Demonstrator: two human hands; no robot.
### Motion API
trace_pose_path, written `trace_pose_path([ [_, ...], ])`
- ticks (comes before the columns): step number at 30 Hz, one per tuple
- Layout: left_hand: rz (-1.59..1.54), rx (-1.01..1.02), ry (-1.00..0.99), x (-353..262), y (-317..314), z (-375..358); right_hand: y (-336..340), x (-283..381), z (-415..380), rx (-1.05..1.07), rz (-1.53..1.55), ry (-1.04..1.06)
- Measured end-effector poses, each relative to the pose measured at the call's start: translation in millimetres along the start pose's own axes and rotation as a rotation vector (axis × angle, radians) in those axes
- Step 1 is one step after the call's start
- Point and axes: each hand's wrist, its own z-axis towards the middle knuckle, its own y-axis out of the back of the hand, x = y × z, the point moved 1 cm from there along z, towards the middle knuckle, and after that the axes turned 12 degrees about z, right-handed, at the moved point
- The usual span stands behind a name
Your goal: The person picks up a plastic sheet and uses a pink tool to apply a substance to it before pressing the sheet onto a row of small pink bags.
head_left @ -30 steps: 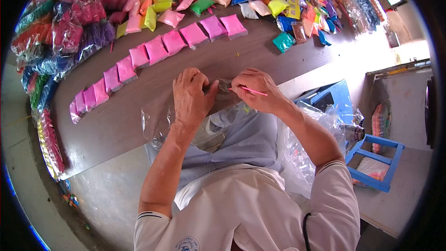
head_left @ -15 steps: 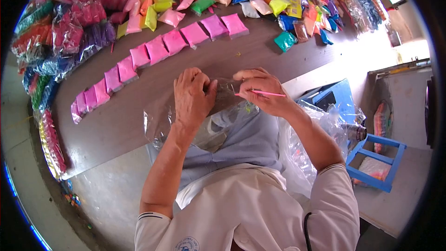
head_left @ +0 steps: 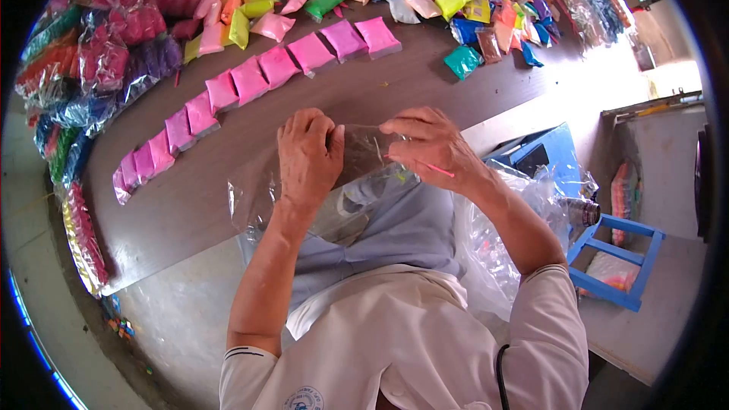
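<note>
My left hand (head_left: 310,158) pinches the rim of a clear plastic bag (head_left: 262,193) between thumb and fingers. On the bag's other side my right hand (head_left: 440,150) is closed, with a thin pink stick (head_left: 434,167) held against the palm and its fingertips at the bag's edge. The bag hangs stretched between both hands above my lap, and grey trousers show through it. Beyond my hands, a curved row of pink and purple packets (head_left: 277,66) lies on the brown table (head_left: 425,99).
Heaped colourful packets (head_left: 326,1) cover the far side, with bundled packets in clear bags (head_left: 99,61) at the left. A teal packet (head_left: 463,62) lies apart. At right are crumpled clear plastic (head_left: 493,243), a blue box (head_left: 550,156) and a blue frame (head_left: 619,262).
My hands have shifted slightly and draw the bag's opening a bit wider. The pink stick has tilted down more in my right hand. The view has moved slightly.
</note>
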Motion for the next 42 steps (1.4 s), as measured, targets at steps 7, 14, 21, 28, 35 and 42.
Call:
trace_pose_path([
  [7,-0.006,0.007,0.003,-2,2,1,-2,-23,11,-0.035,-0.146,-0.11],
  [14,-0.02,0.01,0.013,0,-1,0,-20,10,9,-0.032,-0.068,-0.048],
  [21,-0.014,-0.027,0.034,-1,-2,1,-31,0,26,-0.02,-0.179,-0.131],
  [28,-0.039,-0.03,0.044,-1,1,0,-13,-19,23,-0.3,0.067,-0.325],
  [35,-0.046,-0.02,0.053,-2,1,1,28,1,16,0.05,0.047,-0.187],
  [42,-0.02,-0.02,0.03,-3,1,1,6,-13,15,0.082,0.151,-0.071],
])
